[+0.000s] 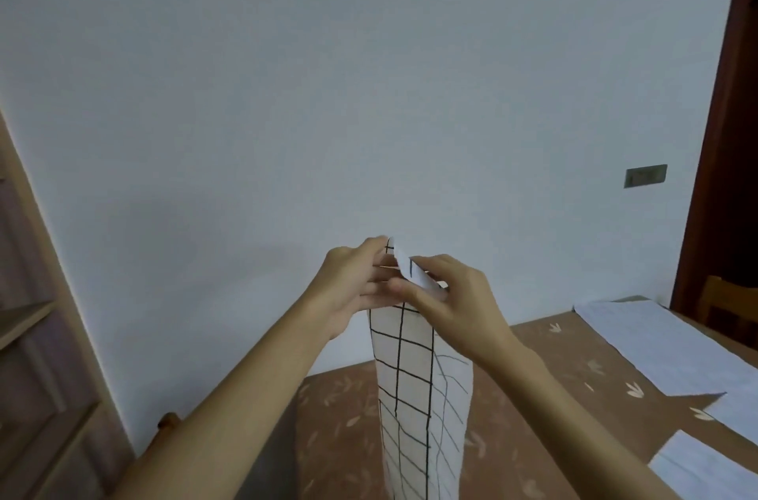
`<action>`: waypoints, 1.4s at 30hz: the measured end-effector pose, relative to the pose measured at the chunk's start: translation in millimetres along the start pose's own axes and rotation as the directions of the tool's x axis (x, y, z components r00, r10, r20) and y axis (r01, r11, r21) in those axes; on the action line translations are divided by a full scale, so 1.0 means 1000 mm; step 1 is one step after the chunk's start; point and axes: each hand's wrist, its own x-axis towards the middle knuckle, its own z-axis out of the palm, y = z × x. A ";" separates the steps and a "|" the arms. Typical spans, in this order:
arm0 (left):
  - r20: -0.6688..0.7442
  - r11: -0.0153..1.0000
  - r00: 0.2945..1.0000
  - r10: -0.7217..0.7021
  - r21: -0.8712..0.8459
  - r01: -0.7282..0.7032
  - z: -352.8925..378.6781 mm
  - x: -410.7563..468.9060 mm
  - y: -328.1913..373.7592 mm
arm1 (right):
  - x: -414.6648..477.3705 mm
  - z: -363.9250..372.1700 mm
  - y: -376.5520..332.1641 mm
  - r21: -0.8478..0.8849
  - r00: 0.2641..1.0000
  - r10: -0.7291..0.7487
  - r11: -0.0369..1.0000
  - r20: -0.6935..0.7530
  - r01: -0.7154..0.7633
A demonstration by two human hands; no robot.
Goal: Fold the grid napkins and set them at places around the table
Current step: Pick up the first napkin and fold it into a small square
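The table [533, 372] is covered by a reddish-brown cloth printed with pale leaf shapes, and it runs from the lower middle of the view to the right edge. 2 pieces of white cloth lie flat on it: a long white runner [672, 352] stretching along the far right side, and a smaller white piece [709, 466] near the lower right corner, just apart from the runner.

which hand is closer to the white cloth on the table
Right. The right hand pinches the napkin top on the side toward the white cloth; the left hand grips it farther left.
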 end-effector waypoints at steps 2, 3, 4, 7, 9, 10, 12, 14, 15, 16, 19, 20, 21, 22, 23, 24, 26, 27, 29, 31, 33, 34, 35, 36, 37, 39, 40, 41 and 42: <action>0.026 1.000 1.000 -0.010 -0.017 0.011 0.008 -0.001 -0.003 | -0.004 -0.002 0.008 -0.007 1.000 -0.006 1.000 0.002 0.006; 0.039 1.000 0.999 -0.011 -0.006 0.012 0.011 -0.001 -0.005 | -0.004 -0.002 0.012 -0.003 1.000 -0.006 1.000 -0.018 0.006; 0.050 1.000 0.999 -0.011 0.020 0.010 0.013 -0.001 -0.006 | -0.004 -0.003 0.013 0.010 0.999 0.003 1.000 -0.044 -0.003; 0.058 0.986 0.998 0.021 0.164 -0.030 0.017 0.002 -0.006 | -0.001 -0.008 0.023 0.024 0.992 0.034 0.999 -0.123 -0.031; -0.001 0.969 0.996 0.093 0.230 -0.090 0.018 0.005 -0.007 | 0.002 -0.016 0.030 0.025 0.986 0.084 0.996 -0.147 -0.081; -0.050 0.958 0.987 0.150 0.256 -0.132 0.018 0.007 -0.008 | 0.003 -0.021 0.030 0.050 0.984 0.102 0.994 -0.144 -0.095; -0.165 0.923 0.946 0.281 0.318 -0.218 0.015 0.013 -0.012 | 0.004 -0.033 0.029 0.114 0.983 0.114 0.989 -0.144 -0.098; -0.220 0.904 0.923 0.317 0.365 -0.223 0.010 0.021 -0.016 | 0.004 -0.045 0.030 0.206 0.982 0.122 0.974 -0.143 -0.091; -0.207 0.909 0.935 0.286 0.367 -0.197 0.008 0.025 -0.018 | 0.004 -0.051 0.031 0.253 0.983 0.122 0.964 -0.134 -0.085; -0.173 0.923 0.957 0.233 0.348 -0.162 0.006 0.029 -0.020 | 0.003 -0.057 0.029 0.288 0.985 0.127 0.954 -0.117 -0.089; 0.017 0.979 0.999 0.050 0.195 -0.053 0.004 0.039 -0.032 | 0.002 -0.073 0.032 0.342 0.987 0.136 0.935 -0.085 -0.099; 0.106 0.991 0.994 0.014 0.133 -0.028 0.005 0.042 -0.038 | 0.001 -0.078 0.030 0.377 0.985 0.148 0.920 -0.090 -0.104; 0.196 0.997 0.981 -0.006 0.076 -0.009 0.007 0.044 -0.044 | 0.000 -0.083 0.032 0.406 0.982 0.162 0.907 -0.093 -0.111; 0.267 1.000 0.964 -0.007 0.021 0.001 0.012 0.044 -0.048 | -0.002 -0.088 0.034 0.425 0.980 0.177 0.897 -0.095 -0.121; 0.316 1.000 0.949 0.008 -0.028 0.001 0.018 0.043 -0.050 | -0.003 -0.093 0.037 0.438 0.976 0.197 0.888 -0.095 -0.137; 0.337 0.998 0.941 0.031 -0.066 -0.009 0.025 0.042 -0.050 | -0.004 -0.097 0.041 0.446 0.971 0.219 0.882 -0.094 -0.155; 0.323 0.990 0.943 0.086 -0.130 -0.046 0.039 0.041 -0.048 | -0.008 -0.104 0.050 0.434 0.967 0.239 0.883 -0.091 -0.178; 0.302 0.985 0.947 0.112 -0.158 -0.066 0.044 0.043 -0.047 | -0.009 -0.107 0.053 0.420 0.965 0.245 0.888 -0.091 -0.185; 0.269 0.978 0.951 0.153 -0.182 -0.106 0.053 0.045 -0.042 | -0.012 -0.112 0.057 0.399 0.957 0.262 0.896 -0.123 -0.194; 0.230 0.974 0.954 0.194 -0.163 -0.159 0.059 0.048 -0.038 | -0.013 -0.119 0.062 0.381 0.949 0.272 0.904 -0.158 -0.196; 0.181 0.965 0.952 0.248 -0.128 -0.227 0.064 0.049 -0.034 | -0.013 -0.125 0.068 0.356 0.939 0.279 0.914 -0.203 -0.195; 0.153 0.957 0.947 0.282 -0.108 -0.268 0.067 0.049 -0.033 | -0.012 -0.127 0.071 0.343 0.937 0.275 0.920 -0.217 -0.190; 0.123 0.946 0.938 0.323 -0.077 -0.316 0.069 0.050 -0.033 | -0.011 -0.129 0.072 0.340 0.937 0.268 0.922 -0.223 -0.183; 0.099 0.929 0.923 0.371 -0.034 -0.370 0.070 0.051 -0.034 | -0.011 -0.131 0.072 0.337 0.938 0.263 0.925 -0.225 -0.178; 0.082 0.906 0.904 0.420 0.017 -0.423 0.071 0.053 -0.035 | -0.010 -0.131 0.071 0.321 0.939 0.255 0.931 -0.230 -0.174; 0.082 0.855 0.862 0.500 0.109 -0.507 0.072 0.054 -0.036 | -0.006 -0.131 0.069 0.220 0.925 0.208 0.965 -0.318 -0.141; 0.094 0.829 0.841 0.532 0.146 -0.541 0.073 0.054 -0.036 | -0.003 -0.132 0.068 0.147 0.917 0.157 0.983 -0.366 -0.109; 0.106 0.800 0.821 0.560 0.186 -0.570 0.074 0.054 -0.036 | 0.000 -0.132 0.063 0.070 0.920 0.094 0.995 -0.381 -0.073; 0.120 0.770 0.803 0.584 0.229 -0.595 0.075 0.055 -0.037 | 0.004 -0.132 0.057 -0.008 0.935 0.033 0.999 -0.354 -0.038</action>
